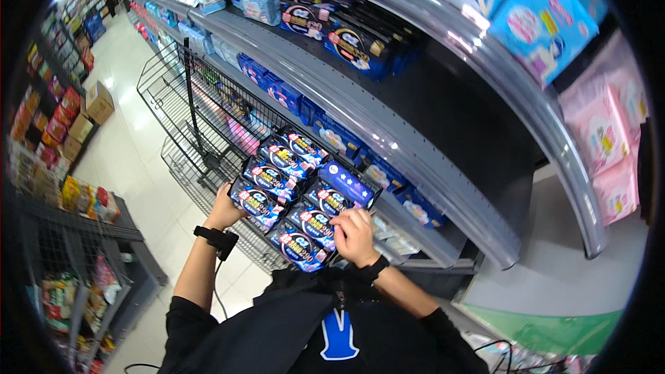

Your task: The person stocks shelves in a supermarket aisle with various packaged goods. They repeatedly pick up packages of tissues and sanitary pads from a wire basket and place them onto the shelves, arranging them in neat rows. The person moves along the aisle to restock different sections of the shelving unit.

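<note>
Two rows of black and blue packs of sanitary pads [267, 179] lie on the black wire shopping cart [166, 93] in front of me. My left hand [228, 209] is against the outer end of the near left pack, its fingers partly hidden by it. With bent fingers, my right hand [354, 234] rests at the right edge of the right row, over the packs' ends; whether it grips one cannot be told. A purple-blue pack [347, 183] with stars lies at the far end of that row.
A grey metal shelf [332, 57] runs along the right, with similar dark packs [356, 44] standing on its upper board and blue packs [332, 132] below. Light blue packs [540, 21] and pink packs [597, 130] are at upper right. Cardboard boxes [98, 103] stand across the aisle at left.
</note>
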The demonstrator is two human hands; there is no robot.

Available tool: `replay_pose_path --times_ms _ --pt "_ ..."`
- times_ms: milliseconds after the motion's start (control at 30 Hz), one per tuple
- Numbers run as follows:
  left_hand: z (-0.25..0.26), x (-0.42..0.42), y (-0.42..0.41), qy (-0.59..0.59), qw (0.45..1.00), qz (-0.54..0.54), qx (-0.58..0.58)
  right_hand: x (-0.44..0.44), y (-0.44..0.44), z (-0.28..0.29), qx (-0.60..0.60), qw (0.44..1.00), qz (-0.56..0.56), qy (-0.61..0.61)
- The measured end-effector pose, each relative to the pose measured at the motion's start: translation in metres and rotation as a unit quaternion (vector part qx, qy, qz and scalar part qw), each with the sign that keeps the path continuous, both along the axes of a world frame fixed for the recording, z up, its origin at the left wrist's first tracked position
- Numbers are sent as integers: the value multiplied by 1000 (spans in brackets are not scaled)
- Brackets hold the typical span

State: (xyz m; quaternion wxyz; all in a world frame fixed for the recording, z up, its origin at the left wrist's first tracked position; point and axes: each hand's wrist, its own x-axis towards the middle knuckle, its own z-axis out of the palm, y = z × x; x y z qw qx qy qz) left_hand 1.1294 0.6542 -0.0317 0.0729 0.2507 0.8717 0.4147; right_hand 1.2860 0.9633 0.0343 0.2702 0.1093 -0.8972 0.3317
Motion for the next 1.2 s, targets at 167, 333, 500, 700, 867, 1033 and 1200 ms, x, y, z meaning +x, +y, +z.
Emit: replay_pose_path --times_ms 167,333,500,700,867,1033,1200 --pt "42 -18 -24 -183 983 -13 27 0 7 -5 -6 999 45 20" --pt "97 -54 10 -291 948 101 75 0 13 -9 -18 998 41 39" --pt "88 -66 61 -224 965 93 -96 -1 16 -9 -8 994 98 42" --pt "98 -51 91 -247 955 124 -112 -2 21 -10 1 993 107 43" --pt "105 -51 93 -280 946 110 -119 -6 26 -13 -5 990 137 38" --pt "93 -70 91 -222 946 119 -202 -11 45 -1 -85 970 226 21" --pt "89 -99 116 -172 964 123 -164 -21 77 -1 4 990 140 12"
